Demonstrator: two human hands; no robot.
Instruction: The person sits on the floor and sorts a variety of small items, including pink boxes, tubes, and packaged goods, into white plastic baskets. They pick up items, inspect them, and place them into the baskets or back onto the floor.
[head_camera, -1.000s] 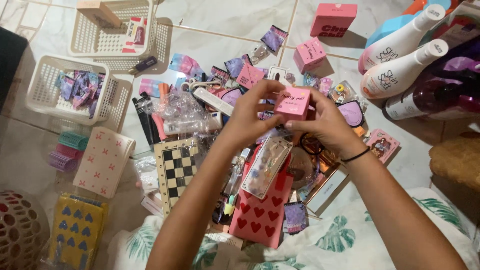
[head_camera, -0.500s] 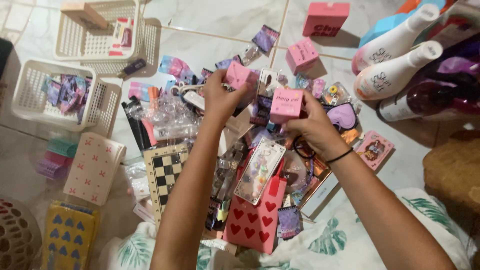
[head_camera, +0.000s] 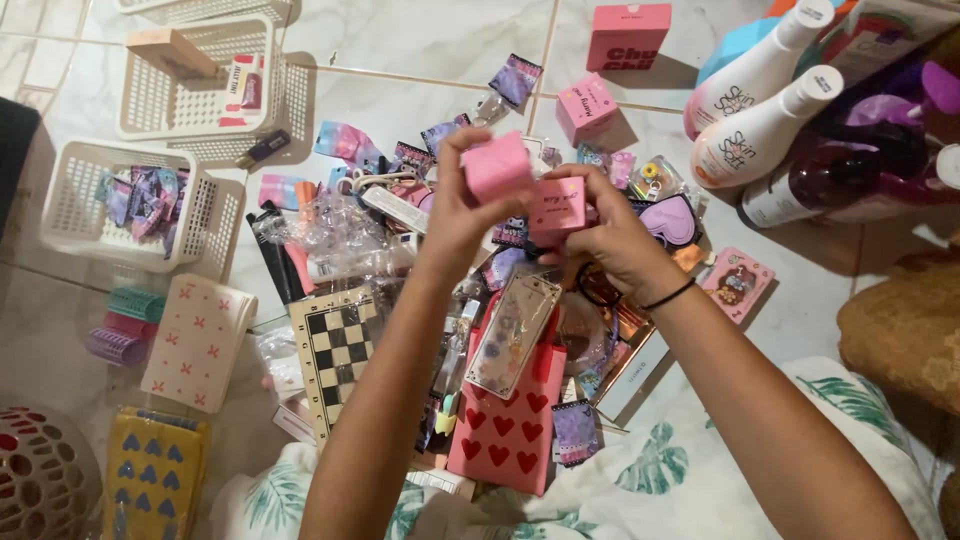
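A: Starting from the left hand (head_camera: 462, 205): what is it doing?

B: It is closed around a small pink box (head_camera: 497, 167), lifted over the middle of the pile. Just right of it, the right hand (head_camera: 607, 235) pinches a second pink box with dark lettering (head_camera: 557, 207); the two boxes nearly touch.

A: How should the hands handle them?

B: I'd say grip each by its flat sides, lightly, and keep them apart so neither slips into the clutter below.

A: And around them?

B: On the far left sit two white baskets (head_camera: 80, 215), with the checkered board (head_camera: 338, 345) nearer. Beneath the hands lie a clear packet (head_camera: 515, 335) on a red heart-print bag (head_camera: 505, 430). Farther right stand more pink boxes (head_camera: 587, 107) and two white lotion bottles (head_camera: 760, 135). Loose sachets crowd the floor, leaving hardly any room to put anything down.
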